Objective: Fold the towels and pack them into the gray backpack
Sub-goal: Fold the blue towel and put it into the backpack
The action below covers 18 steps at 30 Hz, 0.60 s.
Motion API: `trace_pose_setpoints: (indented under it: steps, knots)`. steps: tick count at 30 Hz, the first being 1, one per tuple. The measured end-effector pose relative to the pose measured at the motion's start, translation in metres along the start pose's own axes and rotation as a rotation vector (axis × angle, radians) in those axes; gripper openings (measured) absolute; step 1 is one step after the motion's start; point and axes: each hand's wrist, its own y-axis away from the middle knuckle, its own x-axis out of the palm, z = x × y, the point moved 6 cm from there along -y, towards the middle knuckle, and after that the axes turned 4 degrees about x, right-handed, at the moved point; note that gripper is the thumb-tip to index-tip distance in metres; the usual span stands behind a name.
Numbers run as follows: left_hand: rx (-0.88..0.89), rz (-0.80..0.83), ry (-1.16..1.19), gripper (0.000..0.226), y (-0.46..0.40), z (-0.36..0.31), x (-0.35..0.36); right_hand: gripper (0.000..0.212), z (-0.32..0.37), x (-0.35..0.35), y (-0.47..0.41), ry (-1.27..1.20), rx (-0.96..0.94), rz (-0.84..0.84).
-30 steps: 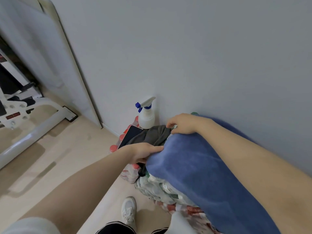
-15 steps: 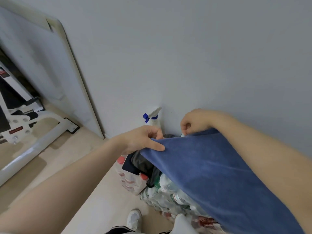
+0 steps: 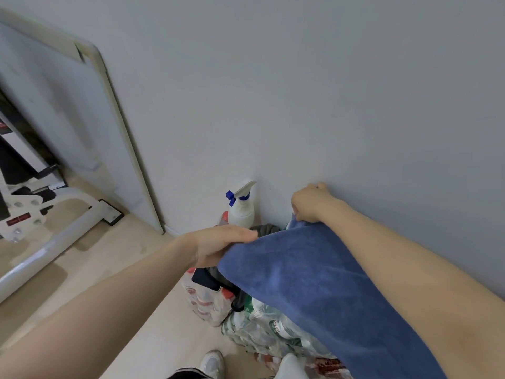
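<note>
Towel (image 3: 314,283), blue and soft, hangs lifted above shrink-wrapped bottle packs (image 3: 262,326) by the wall, its upper edge stretched between both hands: the left hand (image 3: 221,246) grips the near corner, the right hand (image 3: 311,203) pinches the far one. Folding well likely means keeping that edge taut and level, then bringing corner to corner. No gray backpack is plainly identifiable here.
</note>
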Motion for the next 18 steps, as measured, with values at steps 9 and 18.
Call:
trace_pose_setpoints:
  steps: [9,18]
  knots:
    - [0.014,-0.378,0.004,0.034,-0.013,0.003,-0.025,0.042,-0.051,-0.021,0.009,-1.467,-0.028,-0.335]
    - [-0.146,-0.463,-0.319,0.015,0.002,0.006,-0.054,0.024,-0.019,-0.052,0.003,-0.663,-0.140,-0.319]
